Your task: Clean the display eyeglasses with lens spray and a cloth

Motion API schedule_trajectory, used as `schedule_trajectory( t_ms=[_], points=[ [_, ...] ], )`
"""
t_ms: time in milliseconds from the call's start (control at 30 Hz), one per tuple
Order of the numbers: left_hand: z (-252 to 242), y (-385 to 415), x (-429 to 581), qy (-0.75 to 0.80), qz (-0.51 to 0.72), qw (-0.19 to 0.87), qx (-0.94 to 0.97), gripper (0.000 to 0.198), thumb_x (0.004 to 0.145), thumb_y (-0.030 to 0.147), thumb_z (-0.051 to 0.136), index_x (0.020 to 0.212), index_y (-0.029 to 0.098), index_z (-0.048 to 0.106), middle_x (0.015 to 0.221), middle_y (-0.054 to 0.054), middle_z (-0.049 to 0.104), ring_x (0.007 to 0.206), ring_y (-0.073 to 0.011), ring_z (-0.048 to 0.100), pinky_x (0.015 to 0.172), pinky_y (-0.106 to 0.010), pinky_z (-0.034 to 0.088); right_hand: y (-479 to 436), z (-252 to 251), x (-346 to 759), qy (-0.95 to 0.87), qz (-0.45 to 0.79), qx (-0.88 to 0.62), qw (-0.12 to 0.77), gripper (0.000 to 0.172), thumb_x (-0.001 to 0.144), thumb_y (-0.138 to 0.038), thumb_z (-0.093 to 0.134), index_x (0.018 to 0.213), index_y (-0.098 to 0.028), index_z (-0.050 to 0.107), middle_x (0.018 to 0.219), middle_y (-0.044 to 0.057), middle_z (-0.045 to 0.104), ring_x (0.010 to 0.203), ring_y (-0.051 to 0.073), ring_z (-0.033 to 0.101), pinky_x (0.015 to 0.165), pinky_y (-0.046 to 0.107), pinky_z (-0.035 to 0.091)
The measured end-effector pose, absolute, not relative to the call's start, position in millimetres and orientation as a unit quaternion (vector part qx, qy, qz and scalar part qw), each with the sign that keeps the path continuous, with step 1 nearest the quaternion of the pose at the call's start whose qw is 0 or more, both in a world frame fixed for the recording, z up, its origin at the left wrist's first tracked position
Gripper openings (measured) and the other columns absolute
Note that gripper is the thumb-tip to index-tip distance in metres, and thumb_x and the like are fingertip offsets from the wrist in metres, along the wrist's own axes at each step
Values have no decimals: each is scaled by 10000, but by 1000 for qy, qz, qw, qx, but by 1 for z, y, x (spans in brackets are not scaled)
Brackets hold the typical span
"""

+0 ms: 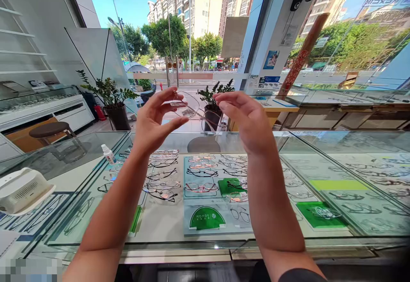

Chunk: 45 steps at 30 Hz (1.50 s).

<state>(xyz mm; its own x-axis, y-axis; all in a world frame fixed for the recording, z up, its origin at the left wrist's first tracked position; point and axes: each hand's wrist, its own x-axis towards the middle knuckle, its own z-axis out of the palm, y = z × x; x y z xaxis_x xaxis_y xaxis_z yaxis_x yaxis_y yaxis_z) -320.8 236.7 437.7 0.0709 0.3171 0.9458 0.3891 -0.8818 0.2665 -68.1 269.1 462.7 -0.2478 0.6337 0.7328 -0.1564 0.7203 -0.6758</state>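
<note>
A pair of thin-rimmed, clear-lensed eyeglasses (196, 113) hangs tilted in the air above the glass display counter. My left hand (153, 117) holds it at the left side between fingertips, with the thumb stretched out below the lens. At the right of the rims is my right hand (248, 120), its thumb and fingers bent together in a pinch. Whether those fingertips touch the thin frame is too fine to make out. Under the counter's glass, between my forearms, lie rows of eyeglasses (201, 187) and a green sign (207, 219).
The glass counter (160, 244) spans the front. On its left stand a white device (24, 191) and a small white bottle (109, 154). Beyond it are a round stool (203, 144), potted plants (115, 115), another stool (51, 129) and glass doors. More display cases (333, 111) line the right.
</note>
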Motion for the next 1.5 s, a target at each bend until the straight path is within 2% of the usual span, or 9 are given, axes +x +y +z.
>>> schedule_trajectory(
  t_ms=[133,467,633,733,800,900,1133,1333,1500],
  points=[
    [439,236,-323,-243,-584,-38,-774,762,824,529,957,1494,295,679,1355,-119,778,1217,-281,772,985,-420,712,271,463,-64,-777,410,-183,441,213,874,-462,852,944,-260,837,1034,42,834,1046,240,756,969,446,611],
    [446,244,-328,-196,-540,-71,-815,858,818,494,990,1542,216,621,1395,-99,748,1354,-311,699,1087,-553,667,283,458,-59,-795,428,-168,394,221,837,-443,894,899,-233,864,908,31,835,887,217,740,899,438,594],
    [450,236,-328,-234,-534,101,-806,925,879,739,832,1619,289,507,1600,-30,609,1477,-261,590,1223,-407,560,287,461,-58,-798,363,-198,439,263,763,-584,921,829,-340,850,881,58,841,912,311,758,949,556,598],
    [451,218,-314,-285,-588,239,-718,601,984,673,749,1366,210,718,1262,-26,744,1128,-183,713,1006,-318,597,284,462,-60,-785,342,-234,461,328,703,-670,949,774,-379,818,855,55,830,977,363,748,975,601,605],
    [451,206,-299,-290,-627,222,-688,328,1003,485,787,1075,166,809,955,-14,753,848,-128,679,787,-272,564,278,463,-62,-781,321,-245,476,352,709,-705,937,759,-383,806,857,60,819,982,374,743,959,610,606],
    [449,192,-275,-315,-622,133,-704,137,957,271,818,885,155,825,788,-17,753,712,-112,651,669,-259,505,264,464,-68,-776,278,-260,504,403,755,-741,896,760,-350,799,850,84,802,911,374,745,885,616,597],
    [443,194,-259,-370,-601,35,-708,173,936,140,792,773,152,851,576,35,560,567,-58,404,517,-238,270,244,464,-76,-786,231,-241,520,384,813,-720,873,721,-371,745,908,17,822,866,310,768,878,541,653],
    [443,200,-262,-343,-629,10,-697,104,907,152,823,867,187,912,619,21,613,605,-65,412,530,-220,277,242,461,-83,-784,190,-262,529,284,876,-625,823,717,-411,725,959,-5,785,944,324,761,987,564,650],
    [443,202,-262,-325,-646,-21,-690,111,895,160,840,831,212,914,558,49,408,577,-63,263,492,-232,216,235,459,-91,-782,179,-299,516,228,903,-605,803,839,-390,761,1120,29,755,1154,372,719,1062,586,597]
  ],
)
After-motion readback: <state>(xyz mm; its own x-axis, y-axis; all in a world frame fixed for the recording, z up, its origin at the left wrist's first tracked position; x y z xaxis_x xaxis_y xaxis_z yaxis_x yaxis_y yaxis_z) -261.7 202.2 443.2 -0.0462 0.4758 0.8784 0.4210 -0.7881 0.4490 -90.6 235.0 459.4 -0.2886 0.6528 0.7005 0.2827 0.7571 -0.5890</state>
